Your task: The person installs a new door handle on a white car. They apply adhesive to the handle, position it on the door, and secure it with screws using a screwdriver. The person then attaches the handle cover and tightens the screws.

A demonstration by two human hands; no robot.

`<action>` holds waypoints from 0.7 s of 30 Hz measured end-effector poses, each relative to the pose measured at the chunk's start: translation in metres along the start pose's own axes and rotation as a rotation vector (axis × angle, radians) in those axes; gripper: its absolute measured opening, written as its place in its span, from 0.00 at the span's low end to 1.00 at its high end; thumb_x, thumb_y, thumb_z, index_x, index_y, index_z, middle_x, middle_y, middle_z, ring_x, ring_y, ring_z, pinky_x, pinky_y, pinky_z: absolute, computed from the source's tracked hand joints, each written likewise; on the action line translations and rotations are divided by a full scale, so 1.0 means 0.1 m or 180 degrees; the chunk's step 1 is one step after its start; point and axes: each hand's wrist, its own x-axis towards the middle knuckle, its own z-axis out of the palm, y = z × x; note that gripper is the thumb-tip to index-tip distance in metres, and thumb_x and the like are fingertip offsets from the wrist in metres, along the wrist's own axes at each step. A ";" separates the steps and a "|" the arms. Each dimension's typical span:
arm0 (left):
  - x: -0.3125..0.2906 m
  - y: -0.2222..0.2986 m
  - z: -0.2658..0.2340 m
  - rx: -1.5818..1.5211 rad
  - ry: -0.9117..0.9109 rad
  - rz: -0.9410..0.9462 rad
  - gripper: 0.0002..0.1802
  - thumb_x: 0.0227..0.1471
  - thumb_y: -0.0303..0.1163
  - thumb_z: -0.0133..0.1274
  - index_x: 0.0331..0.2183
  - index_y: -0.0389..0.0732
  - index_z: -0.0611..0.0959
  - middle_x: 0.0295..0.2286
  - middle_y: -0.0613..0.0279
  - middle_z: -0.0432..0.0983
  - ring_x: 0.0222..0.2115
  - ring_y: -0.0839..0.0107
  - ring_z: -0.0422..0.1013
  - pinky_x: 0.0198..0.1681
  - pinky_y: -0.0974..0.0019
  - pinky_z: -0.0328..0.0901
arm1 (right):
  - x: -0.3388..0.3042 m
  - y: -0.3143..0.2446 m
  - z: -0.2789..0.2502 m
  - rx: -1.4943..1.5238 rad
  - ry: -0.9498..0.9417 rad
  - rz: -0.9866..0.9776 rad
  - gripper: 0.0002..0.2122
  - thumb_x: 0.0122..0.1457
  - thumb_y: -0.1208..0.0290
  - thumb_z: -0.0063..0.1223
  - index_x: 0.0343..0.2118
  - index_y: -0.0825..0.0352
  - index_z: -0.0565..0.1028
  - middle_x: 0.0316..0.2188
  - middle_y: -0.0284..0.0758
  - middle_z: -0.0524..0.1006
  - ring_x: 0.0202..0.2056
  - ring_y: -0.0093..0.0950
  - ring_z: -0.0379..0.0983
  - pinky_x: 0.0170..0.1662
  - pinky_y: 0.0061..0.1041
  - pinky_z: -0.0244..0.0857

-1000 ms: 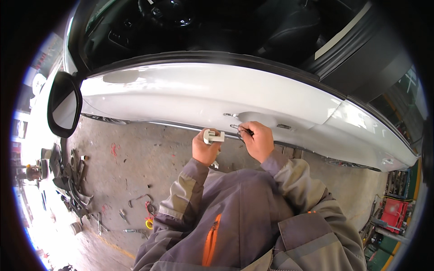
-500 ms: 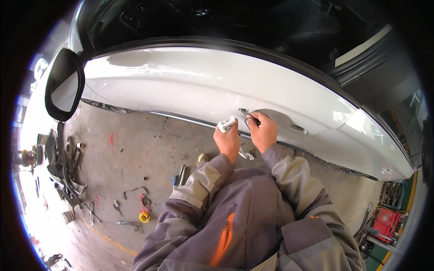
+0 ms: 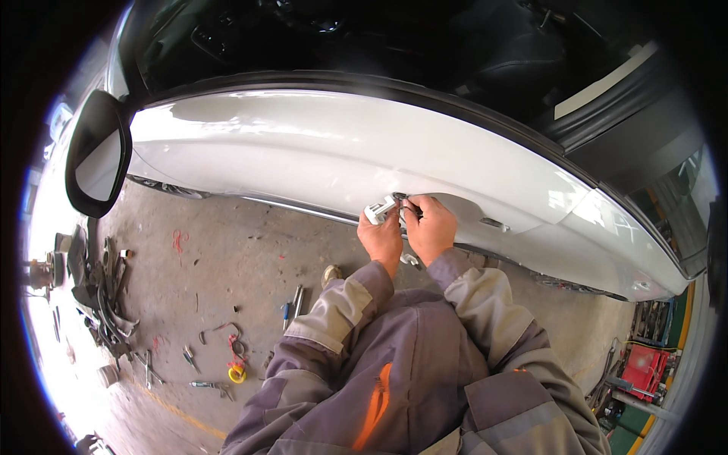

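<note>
A white car door stretches across in front of me, with a recessed handle cup and openings at its two ends. Close to the cup's left end, my left hand is closed around a white plastic door handle part. My right hand is beside it, fingers pinched on a thin black piece, perhaps a wire or a seal, mostly hidden by the fingers. Both hands' fingertips nearly meet just below the left opening. Another white part shows below and between my wrists.
A black side mirror sticks out at the left. On the concrete floor lie several hand tools, a yellow tape roll and a heap of dark parts. A red case stands at the lower right.
My right hand has moved left and slightly down, closer to the white part in my left hand. The view has shifted a little.
</note>
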 end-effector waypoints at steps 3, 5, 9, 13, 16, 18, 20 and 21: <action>0.03 -0.03 0.02 0.0163 -0.0001 0.0051 0.11 0.51 0.24 0.67 0.34 0.36 0.80 0.28 0.67 0.80 0.28 0.82 0.72 0.29 0.72 0.68 | 0.01 0.01 0.00 0.0011 -0.0005 0.0006 0.05 0.54 0.74 0.65 0.32 0.65 0.79 0.29 0.39 0.81 0.29 0.39 0.79 0.32 0.34 0.72; 0.04 -0.05 0.02 0.0252 0.0017 0.0199 0.11 0.51 0.24 0.67 0.35 0.35 0.80 0.29 0.66 0.81 0.29 0.81 0.72 0.30 0.71 0.69 | 0.01 0.01 -0.01 -0.0056 -0.0014 -0.0039 0.05 0.54 0.74 0.65 0.31 0.65 0.78 0.29 0.38 0.81 0.29 0.39 0.79 0.32 0.34 0.71; 0.06 -0.07 0.02 0.0220 -0.0016 0.0142 0.10 0.52 0.24 0.66 0.35 0.35 0.80 0.29 0.65 0.81 0.29 0.80 0.73 0.31 0.71 0.69 | 0.00 0.01 -0.02 0.0027 0.0045 0.0025 0.05 0.55 0.70 0.64 0.30 0.62 0.77 0.28 0.36 0.80 0.30 0.40 0.78 0.31 0.39 0.71; 0.07 -0.08 0.02 0.0261 0.0033 0.0218 0.11 0.52 0.25 0.67 0.34 0.35 0.80 0.29 0.65 0.81 0.30 0.80 0.72 0.32 0.71 0.69 | 0.01 0.01 -0.03 -0.0003 0.0024 0.0084 0.06 0.55 0.69 0.64 0.30 0.62 0.77 0.28 0.36 0.80 0.29 0.40 0.78 0.30 0.39 0.70; 0.06 -0.07 0.03 0.0372 0.0076 0.0324 0.11 0.52 0.26 0.67 0.34 0.35 0.80 0.29 0.65 0.81 0.30 0.80 0.72 0.32 0.71 0.69 | 0.01 0.01 -0.04 -0.0050 0.0029 0.0069 0.06 0.56 0.69 0.63 0.30 0.62 0.77 0.27 0.35 0.80 0.29 0.40 0.78 0.29 0.39 0.70; 0.06 -0.07 0.02 0.0369 0.0059 0.0433 0.12 0.51 0.27 0.68 0.34 0.35 0.80 0.29 0.65 0.81 0.30 0.80 0.72 0.32 0.71 0.69 | 0.02 0.01 -0.04 -0.0125 0.0042 0.0048 0.06 0.56 0.68 0.63 0.30 0.62 0.77 0.26 0.35 0.80 0.28 0.40 0.78 0.29 0.40 0.70; 0.08 -0.06 0.01 0.0296 0.0010 0.0574 0.13 0.51 0.28 0.69 0.34 0.36 0.80 0.29 0.65 0.81 0.29 0.79 0.72 0.32 0.70 0.69 | 0.02 0.02 -0.05 -0.0176 0.0038 0.0045 0.06 0.56 0.68 0.64 0.30 0.62 0.76 0.26 0.35 0.79 0.28 0.40 0.77 0.29 0.40 0.70; 0.09 -0.06 0.00 0.0479 0.0050 0.0661 0.14 0.50 0.29 0.69 0.34 0.36 0.80 0.28 0.64 0.81 0.29 0.78 0.73 0.32 0.69 0.69 | 0.02 0.02 -0.05 -0.0204 0.0036 0.0041 0.06 0.55 0.68 0.64 0.30 0.62 0.76 0.26 0.35 0.79 0.28 0.40 0.77 0.29 0.40 0.69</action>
